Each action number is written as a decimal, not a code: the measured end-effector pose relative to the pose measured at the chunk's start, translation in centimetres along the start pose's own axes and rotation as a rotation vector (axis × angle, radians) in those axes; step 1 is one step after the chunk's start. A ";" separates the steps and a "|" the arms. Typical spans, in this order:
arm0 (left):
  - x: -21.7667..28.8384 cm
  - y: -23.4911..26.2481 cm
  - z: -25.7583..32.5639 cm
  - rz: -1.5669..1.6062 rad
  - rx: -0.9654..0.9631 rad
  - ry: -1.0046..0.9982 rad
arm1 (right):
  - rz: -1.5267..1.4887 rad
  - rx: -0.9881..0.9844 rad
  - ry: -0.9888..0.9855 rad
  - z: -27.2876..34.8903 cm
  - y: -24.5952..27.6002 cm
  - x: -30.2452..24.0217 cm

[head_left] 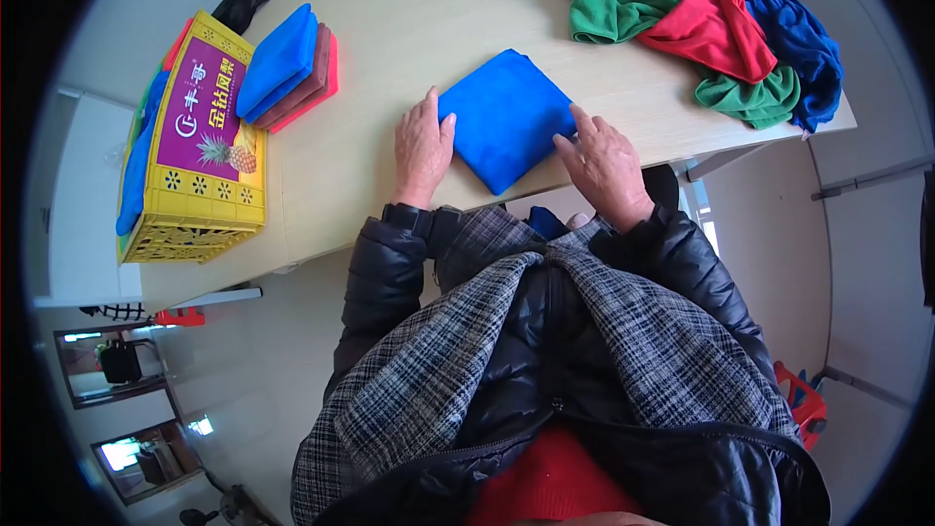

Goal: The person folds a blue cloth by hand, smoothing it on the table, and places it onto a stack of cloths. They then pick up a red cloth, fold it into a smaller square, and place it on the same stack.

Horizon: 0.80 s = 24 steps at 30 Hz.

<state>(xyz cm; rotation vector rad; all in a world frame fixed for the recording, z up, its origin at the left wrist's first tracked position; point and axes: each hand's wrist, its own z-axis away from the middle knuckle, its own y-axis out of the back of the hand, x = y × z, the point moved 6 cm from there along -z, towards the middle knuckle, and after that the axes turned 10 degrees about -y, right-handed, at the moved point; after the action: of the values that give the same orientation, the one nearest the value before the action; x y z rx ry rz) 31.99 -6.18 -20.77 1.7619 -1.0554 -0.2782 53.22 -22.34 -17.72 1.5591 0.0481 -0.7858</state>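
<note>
A folded blue cloth (506, 117) lies flat on the table near its front edge, one corner toward me. My left hand (424, 148) rests at its left side, fingers stretched out and the thumb by the cloth's edge. At the right corner, my right hand (606, 161) has its fingers apart, with the index finger touching or nearly touching the cloth. Neither hand grips it. To the left is a stack of folded cloths, with a blue cloth (278, 63) on top, then a brown cloth (312, 88) and a red cloth (331, 73).
A yellow plastic crate (200, 209) with cloths inside stands at the table's left, beside the stack. Loose green (623, 0), red (716, 34), blue and brown cloths form a heap at the far right. A black strap-like item (248, 0) lies behind the crate on the table (419, 10).
</note>
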 end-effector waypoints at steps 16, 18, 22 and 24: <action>6.1 3.5 -0.4 -0.072 0.159 -0.141 | 0.140 0.336 0.496 -6.4 -2.7 -6.7; 7.3 0.1 -2.5 -0.036 0.070 -0.238 | 0.189 0.324 0.489 -7.4 -4.8 -4.6; 6.2 -4.0 -3.0 -0.103 -0.037 -0.210 | 0.188 0.226 0.413 -8.1 -5.9 -3.8; 6.1 -3.7 -2.7 -0.025 -0.089 -0.174 | 0.252 0.160 0.347 -8.3 -6.0 -3.5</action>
<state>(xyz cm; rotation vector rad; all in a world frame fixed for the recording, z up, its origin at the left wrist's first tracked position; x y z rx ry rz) 39.19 -8.77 -20.98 1.6951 -1.1267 -0.4942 51.40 -12.45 -21.65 1.7987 0.0421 -0.3223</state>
